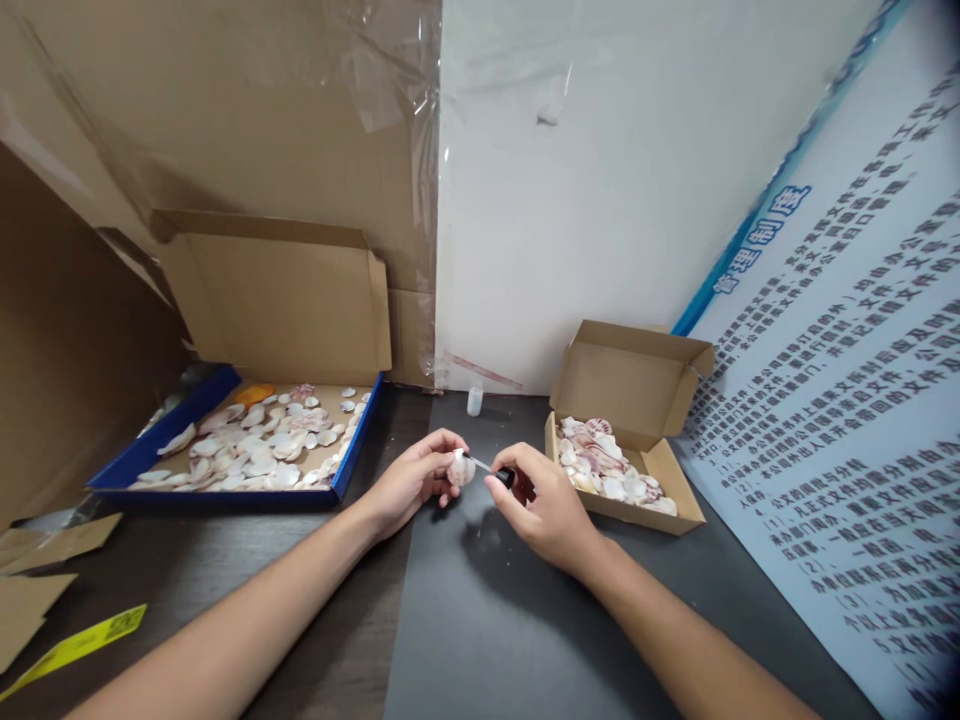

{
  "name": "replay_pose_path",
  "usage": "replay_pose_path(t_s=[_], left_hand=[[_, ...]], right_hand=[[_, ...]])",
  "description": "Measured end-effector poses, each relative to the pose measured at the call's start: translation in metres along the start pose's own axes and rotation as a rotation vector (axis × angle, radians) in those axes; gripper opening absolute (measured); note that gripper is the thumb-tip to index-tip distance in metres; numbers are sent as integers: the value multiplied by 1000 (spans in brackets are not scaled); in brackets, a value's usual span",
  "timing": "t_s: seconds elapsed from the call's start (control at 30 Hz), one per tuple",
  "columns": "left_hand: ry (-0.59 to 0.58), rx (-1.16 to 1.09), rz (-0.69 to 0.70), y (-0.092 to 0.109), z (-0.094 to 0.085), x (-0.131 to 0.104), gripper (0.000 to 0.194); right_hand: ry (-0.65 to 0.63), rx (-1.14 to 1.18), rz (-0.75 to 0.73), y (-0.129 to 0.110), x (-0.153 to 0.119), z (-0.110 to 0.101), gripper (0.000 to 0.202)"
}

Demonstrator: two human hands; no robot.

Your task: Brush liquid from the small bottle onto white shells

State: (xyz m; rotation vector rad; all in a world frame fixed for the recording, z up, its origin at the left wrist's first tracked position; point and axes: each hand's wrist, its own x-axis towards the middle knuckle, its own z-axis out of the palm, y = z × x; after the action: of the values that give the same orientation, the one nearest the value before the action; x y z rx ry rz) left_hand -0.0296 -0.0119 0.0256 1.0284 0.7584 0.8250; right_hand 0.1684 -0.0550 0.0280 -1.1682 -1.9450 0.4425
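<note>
My left hand (420, 474) is closed on a pale seashell (461, 468), pinched between thumb and fingers. In my right hand (541, 505) is a small brush applicator with a black cap (505, 478). Its thin light stem (481, 465) points left, and the dark tip touches or nearly touches the shell's upper edge; I cannot tell which. Just beyond both hands stands a small whitish bottle (475, 401), upright on the dark grey mat (480, 640).
At the left, a blue-edged cardboard box (339, 480) with its lid raised holds many shells (262, 445). A smaller open cardboard box (679, 478) with shells (600, 455) sits at the right. A yellow strip (82, 640) and cardboard scraps (30, 590) lie front left; a printed sheet (810, 420) borders the right.
</note>
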Motion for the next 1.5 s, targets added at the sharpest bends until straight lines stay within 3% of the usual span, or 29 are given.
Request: replay_pose_path(t_s=[0.23, 0.4, 0.57, 0.73, 0.9, 1.07, 1.23, 1.4, 1.5], left_hand=[[-14, -24, 6, -1, -1, 1, 23], [-32, -28, 15, -3, -2, 1, 25], [-50, -13, 27, -4, -3, 1, 22], [-60, -1, 54, -5, -3, 3, 24], [-81, -2, 83, -7, -5, 4, 24], [-74, 9, 100, -8, -5, 4, 22], [-74, 19, 111, -8, -5, 5, 21], [-59, 33, 121, -7, -4, 4, 21], [-58, 49, 121, -6, -3, 3, 21]], right_hand=[[12, 17, -12, -1, -1, 0, 4], [-65, 8, -13, -2, -1, 1, 4], [2, 30, -23, -2, -1, 1, 5], [-88, 16, -29, -3, -2, 1, 4], [-3, 40, -47, -3, -2, 2, 6], [-80, 36, -44, -2, -3, 4, 3], [11, 49, -55, -1, -1, 4, 7], [-82, 58, -72, -1, -1, 4, 0], [-1, 79, -78, -1, -2, 4, 3]])
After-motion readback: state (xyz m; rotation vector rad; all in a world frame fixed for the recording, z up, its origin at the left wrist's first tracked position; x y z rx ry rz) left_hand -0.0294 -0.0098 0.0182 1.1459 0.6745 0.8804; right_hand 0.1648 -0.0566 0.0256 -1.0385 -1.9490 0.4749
